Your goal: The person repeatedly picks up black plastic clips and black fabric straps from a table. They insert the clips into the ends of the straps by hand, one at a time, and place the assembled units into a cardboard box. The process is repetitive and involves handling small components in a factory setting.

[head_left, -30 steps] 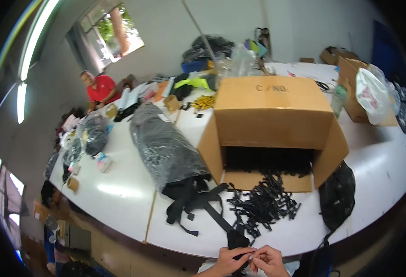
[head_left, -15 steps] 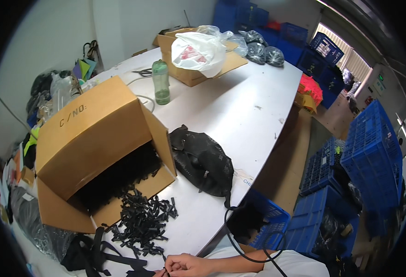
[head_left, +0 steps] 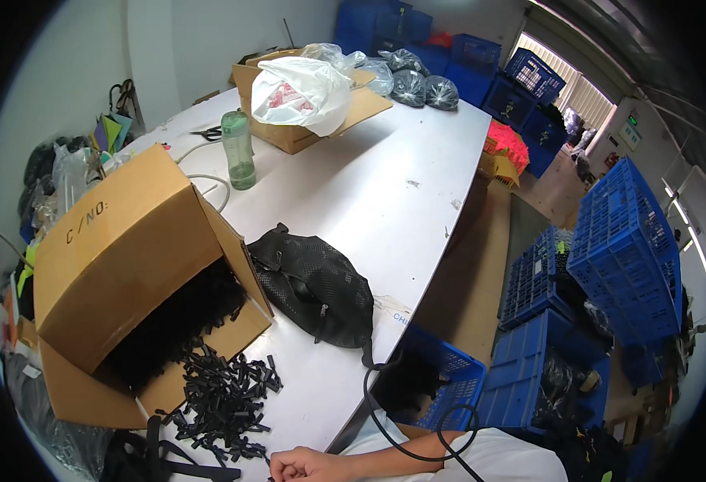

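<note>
Workshop, white worktable (head_left: 353, 197), stacked blue crates (head_left: 628, 245), heaped black parts (head_left: 223, 399)

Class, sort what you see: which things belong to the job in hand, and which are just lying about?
Likely the job, being nearest the right hand:
small black plastic pieces
black straps
open cardboard carton

Apparently just lying about:
green bottle
black mesh bag
white plastic bag
blue crates

Bare right hand (head_left: 309, 465), bare forearm (head_left: 397, 457); white garment (head_left: 509, 458); thin black cable (head_left: 457, 406) looped across forearm.
</note>
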Motion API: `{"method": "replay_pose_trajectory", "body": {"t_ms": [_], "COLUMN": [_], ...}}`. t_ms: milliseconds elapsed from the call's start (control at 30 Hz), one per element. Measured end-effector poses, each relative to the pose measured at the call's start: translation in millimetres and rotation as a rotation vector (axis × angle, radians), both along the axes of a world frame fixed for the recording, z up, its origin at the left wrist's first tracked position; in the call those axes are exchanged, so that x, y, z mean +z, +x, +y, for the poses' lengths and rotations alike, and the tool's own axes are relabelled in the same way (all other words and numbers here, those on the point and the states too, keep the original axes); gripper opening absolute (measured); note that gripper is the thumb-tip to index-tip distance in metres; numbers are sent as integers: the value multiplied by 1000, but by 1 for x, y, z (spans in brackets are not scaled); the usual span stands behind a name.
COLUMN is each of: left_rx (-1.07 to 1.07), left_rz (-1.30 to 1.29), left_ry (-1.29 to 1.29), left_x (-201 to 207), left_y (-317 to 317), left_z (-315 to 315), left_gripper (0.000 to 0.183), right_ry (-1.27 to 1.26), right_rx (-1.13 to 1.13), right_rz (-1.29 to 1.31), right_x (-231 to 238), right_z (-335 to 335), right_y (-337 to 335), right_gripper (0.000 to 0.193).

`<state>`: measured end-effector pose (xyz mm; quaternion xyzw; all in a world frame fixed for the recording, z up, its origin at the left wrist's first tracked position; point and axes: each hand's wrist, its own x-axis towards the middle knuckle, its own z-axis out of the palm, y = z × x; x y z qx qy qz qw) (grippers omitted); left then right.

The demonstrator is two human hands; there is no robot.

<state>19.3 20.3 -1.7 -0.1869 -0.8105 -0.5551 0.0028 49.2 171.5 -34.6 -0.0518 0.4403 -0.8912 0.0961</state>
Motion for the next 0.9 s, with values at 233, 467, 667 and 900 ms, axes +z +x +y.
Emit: {"method": "replay_pose_trajectory", "body": {"t_ms": [233,467,667,900], "left_rx": [-21,-17,-46,-44], "left_rz": [-34,-19,59,15], "left_ry": [-38,-67,-83,-20], "left_x": [0,7,-3,-3], "left_y": [1,3,2,4], "left_z": [-7,-6,-11,-8], "left_gripper": [11,12,13,13], "right_ry": [44,-23,315,214], "right_rx": [45,-40,-145,-52], "right_rz": [-164,-223,-159,-185], "right_x": [30,29,23,28], "right_z": [11,11,21,33], "right_y": [3,6,10,21], "right_gripper": [10,9,10,14]}}
